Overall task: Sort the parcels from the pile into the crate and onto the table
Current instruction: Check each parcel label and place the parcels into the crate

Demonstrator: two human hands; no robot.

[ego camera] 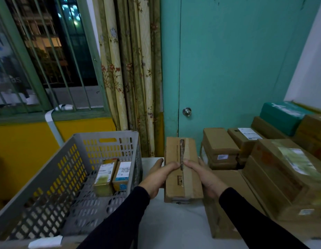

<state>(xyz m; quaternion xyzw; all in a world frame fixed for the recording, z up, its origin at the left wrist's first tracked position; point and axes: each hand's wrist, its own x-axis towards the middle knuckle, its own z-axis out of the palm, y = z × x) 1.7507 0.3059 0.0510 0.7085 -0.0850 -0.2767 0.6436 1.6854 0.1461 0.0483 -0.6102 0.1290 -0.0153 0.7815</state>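
A brown cardboard parcel (181, 186) with tape down its middle is held above the white table (170, 223). My left hand (158, 178) grips its left side and my right hand (204, 177) grips its right side, both thumbs on top near the tape seam. To the left stands a grey perforated crate (66, 186) with two small labelled boxes (112, 177) inside. A pile of brown parcels (274, 177) fills the right side of the table.
A teal parcel (282, 115) lies at the back of the pile. Behind the table are a teal door with a knob (186, 111), floral curtains (131, 78) and a barred window (48, 51). A flat cardboard sheet (228, 203) lies under the pile.
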